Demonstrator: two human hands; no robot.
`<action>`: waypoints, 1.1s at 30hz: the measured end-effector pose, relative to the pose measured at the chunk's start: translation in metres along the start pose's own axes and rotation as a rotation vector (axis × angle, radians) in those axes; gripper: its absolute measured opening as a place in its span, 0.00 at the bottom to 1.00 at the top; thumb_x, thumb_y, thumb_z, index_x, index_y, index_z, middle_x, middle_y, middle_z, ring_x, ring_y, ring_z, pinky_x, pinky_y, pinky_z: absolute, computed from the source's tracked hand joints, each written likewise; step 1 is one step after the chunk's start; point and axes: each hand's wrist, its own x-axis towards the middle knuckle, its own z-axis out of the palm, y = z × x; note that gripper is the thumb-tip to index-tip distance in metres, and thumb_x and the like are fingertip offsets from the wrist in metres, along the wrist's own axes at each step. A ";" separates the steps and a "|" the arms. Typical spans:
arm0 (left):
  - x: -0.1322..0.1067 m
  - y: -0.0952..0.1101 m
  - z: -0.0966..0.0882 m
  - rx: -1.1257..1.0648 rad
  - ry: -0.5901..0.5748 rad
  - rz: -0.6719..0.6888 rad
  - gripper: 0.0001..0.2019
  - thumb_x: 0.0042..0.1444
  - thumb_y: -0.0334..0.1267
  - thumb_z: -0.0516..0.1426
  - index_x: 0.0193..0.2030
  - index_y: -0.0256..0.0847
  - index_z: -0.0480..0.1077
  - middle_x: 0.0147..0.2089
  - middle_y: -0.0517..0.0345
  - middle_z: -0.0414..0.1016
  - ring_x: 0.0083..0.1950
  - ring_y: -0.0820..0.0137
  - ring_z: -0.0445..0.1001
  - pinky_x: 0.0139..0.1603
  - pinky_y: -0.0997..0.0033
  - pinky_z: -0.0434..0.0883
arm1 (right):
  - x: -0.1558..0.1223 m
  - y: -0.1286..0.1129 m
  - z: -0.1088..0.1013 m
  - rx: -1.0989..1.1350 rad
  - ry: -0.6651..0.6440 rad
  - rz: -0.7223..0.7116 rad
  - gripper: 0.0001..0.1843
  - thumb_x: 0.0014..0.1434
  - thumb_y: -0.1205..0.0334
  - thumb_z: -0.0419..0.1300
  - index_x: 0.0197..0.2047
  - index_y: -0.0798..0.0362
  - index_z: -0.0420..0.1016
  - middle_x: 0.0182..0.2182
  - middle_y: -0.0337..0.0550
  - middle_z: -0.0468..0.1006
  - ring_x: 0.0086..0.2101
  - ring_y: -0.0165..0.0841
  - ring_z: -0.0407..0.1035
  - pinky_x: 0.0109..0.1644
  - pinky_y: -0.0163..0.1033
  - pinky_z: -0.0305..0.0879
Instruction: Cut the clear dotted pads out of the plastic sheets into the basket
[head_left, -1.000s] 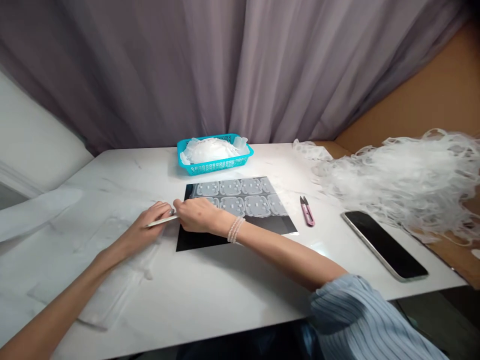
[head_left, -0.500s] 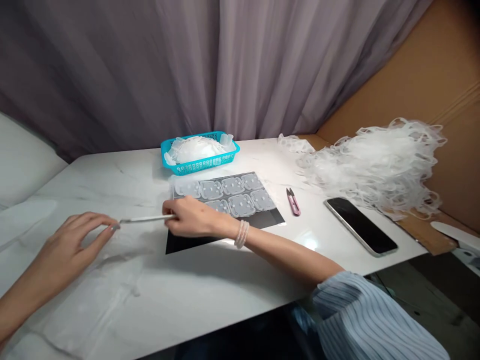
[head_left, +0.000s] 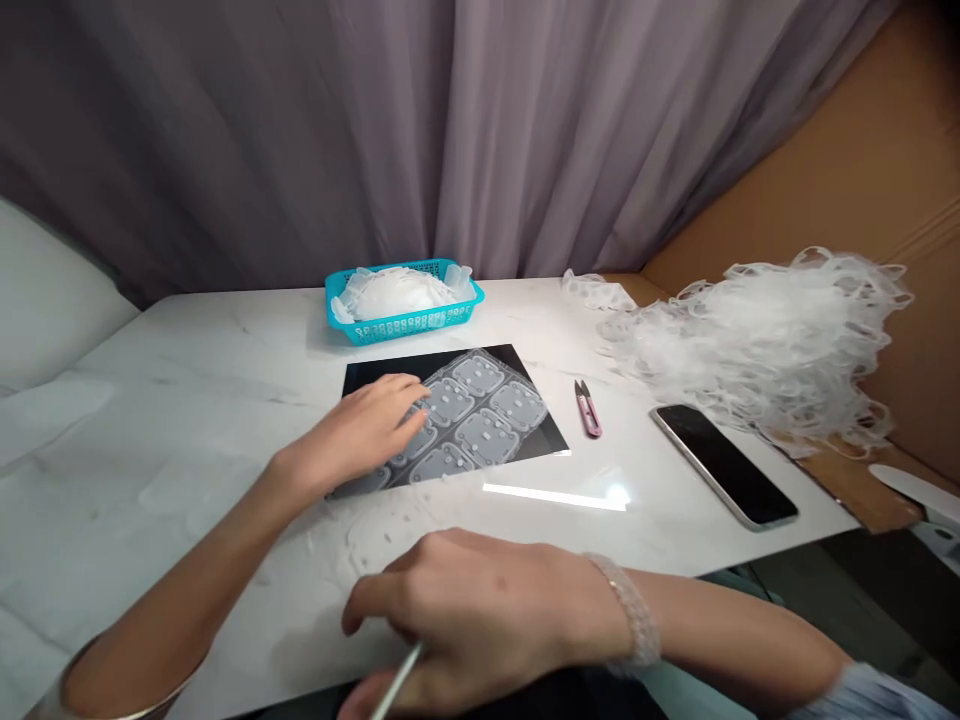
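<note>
A translucent plastic sheet (head_left: 487, 437) of several moulded rounded squares lies aslant on a black mat (head_left: 534, 372), its near end running onto the white table. My left hand (head_left: 367, 425) is over the left part of the sheet with its fingers stretched out; whether the fingertips press on it I cannot tell. Near the table's front edge, my right hand (head_left: 480, 620) is closed around a thin white stick-like tool (head_left: 399, 682). The tool points down towards me, and its far end is hidden by the hand.
A blue basket (head_left: 405, 328) of white translucent pieces stands at the back. Pink thread snips (head_left: 589, 410) and a phone (head_left: 724, 465) lie on the right, beside a large heap of translucent plastic scraps (head_left: 772, 340). Clear film (head_left: 187, 500) covers the table's left side.
My left hand has moved right onto the sheet. My right hand has drawn back towards me with the tool. The plastic sheet has turned from square on the mat to aslant.
</note>
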 end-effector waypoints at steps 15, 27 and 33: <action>0.034 -0.001 0.068 0.157 0.052 0.176 0.26 0.68 0.39 0.43 0.70 0.34 0.58 0.76 0.43 0.49 0.77 0.56 0.46 0.73 0.43 0.49 | -0.064 0.095 -0.114 0.318 0.992 0.428 0.33 0.65 0.32 0.46 0.38 0.52 0.77 0.24 0.44 0.75 0.23 0.34 0.71 0.26 0.39 0.68; 0.027 0.019 0.078 0.230 0.131 0.139 0.25 0.67 0.37 0.45 0.70 0.36 0.60 0.70 0.39 0.62 0.71 0.52 0.60 0.71 0.38 0.52 | -0.019 0.111 -0.109 0.172 0.919 0.448 0.21 0.64 0.46 0.60 0.46 0.56 0.80 0.30 0.46 0.81 0.29 0.37 0.77 0.37 0.43 0.74; 0.025 0.023 0.076 0.237 0.120 0.117 0.26 0.69 0.38 0.42 0.69 0.30 0.61 0.70 0.38 0.62 0.71 0.51 0.61 0.71 0.35 0.51 | 0.009 0.127 -0.083 0.133 0.719 0.416 0.19 0.66 0.48 0.58 0.42 0.55 0.81 0.33 0.46 0.82 0.33 0.36 0.77 0.37 0.41 0.72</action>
